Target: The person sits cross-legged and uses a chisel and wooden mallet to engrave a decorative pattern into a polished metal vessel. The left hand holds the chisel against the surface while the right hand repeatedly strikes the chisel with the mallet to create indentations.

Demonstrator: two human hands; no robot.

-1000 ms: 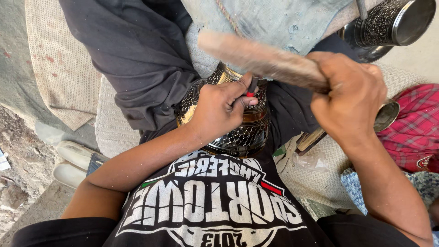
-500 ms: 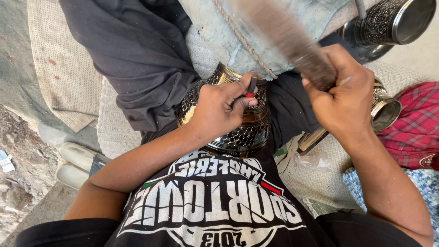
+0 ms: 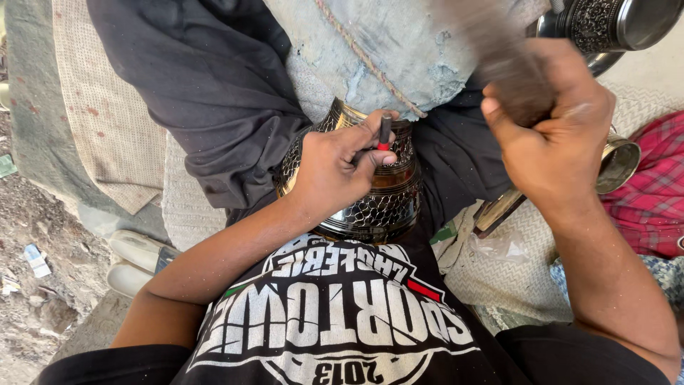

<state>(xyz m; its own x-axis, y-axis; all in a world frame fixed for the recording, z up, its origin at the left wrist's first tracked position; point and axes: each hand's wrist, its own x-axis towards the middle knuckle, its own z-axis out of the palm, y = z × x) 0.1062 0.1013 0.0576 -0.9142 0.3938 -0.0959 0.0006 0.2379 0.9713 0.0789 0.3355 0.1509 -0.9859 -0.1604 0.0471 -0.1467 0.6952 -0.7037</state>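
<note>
A white print with a small red and green stripe sits on the black T-shirt [image 3: 335, 321] at 6 o'clock; I do not copy its words. At 9 o'clock, on the dirt, lies a small pale blue-and-white scrap of packaging [image 3: 34, 259].

The left hand [image 3: 335, 167] is closed around a thin dark chisel with a red band [image 3: 385, 134], and its tip touches the engraved metal vessel [image 3: 381, 199], which lies in the lap between the legs, in the middle of the view. The right hand [image 3: 552, 139] is shut tight on a wooden mallet [image 3: 499, 50], which is blurred, at 1 o'clock. A second engraved vessel [image 3: 616, 21] stands at 2 o'clock, and a red checked cloth [image 3: 652, 185] at 3 o'clock.

Compared with one second ago, the mallet is now raised and points more upward; before it lay almost flat across the view. The left hand stays at the same place on the vessel.
</note>
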